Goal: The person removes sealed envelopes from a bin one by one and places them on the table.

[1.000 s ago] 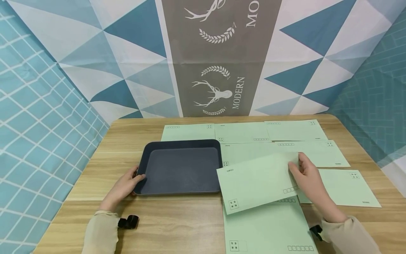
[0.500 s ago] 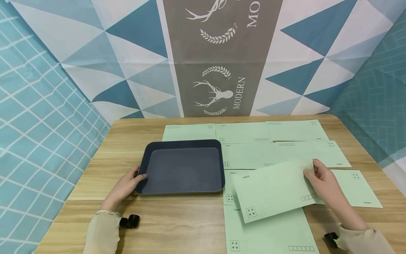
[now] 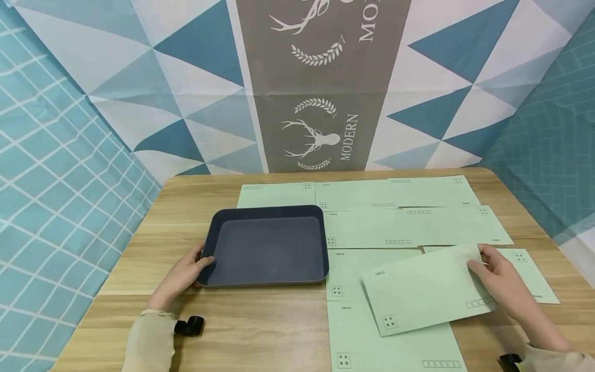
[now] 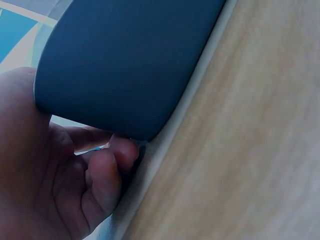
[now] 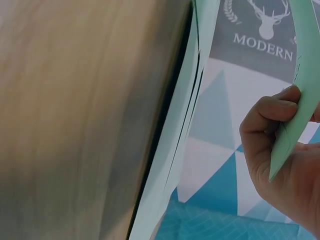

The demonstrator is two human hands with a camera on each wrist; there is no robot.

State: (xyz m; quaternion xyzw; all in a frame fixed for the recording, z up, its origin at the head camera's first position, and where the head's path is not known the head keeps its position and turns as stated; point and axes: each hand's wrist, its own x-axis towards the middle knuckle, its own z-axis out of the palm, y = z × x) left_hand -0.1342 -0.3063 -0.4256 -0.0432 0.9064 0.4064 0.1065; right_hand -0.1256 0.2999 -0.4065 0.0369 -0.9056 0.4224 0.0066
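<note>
Your right hand point(image 3: 504, 281) pinches the thin, floppy envelope point(image 3: 427, 289) at its right edge; support it flat. Your left hand point(image 3: 183, 274) grips the rigid tray point(image 3: 267, 245) by its corner.

Two bare hands, left hand point(image 3: 186, 273) and right hand point(image 3: 504, 281), emerge from loose beige long sleeves point(image 3: 147, 338); a small black device point(image 3: 189, 326) sits at each wrist.

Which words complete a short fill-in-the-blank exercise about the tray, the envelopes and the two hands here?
1. The left hand grips the dark ____ by its near left corner.
2. The right hand pinches a pale green ____.
3. The inside of the tray is ____.
4. Everything lies on a ____ table.

Missing words: tray; envelope; empty; wooden
</note>
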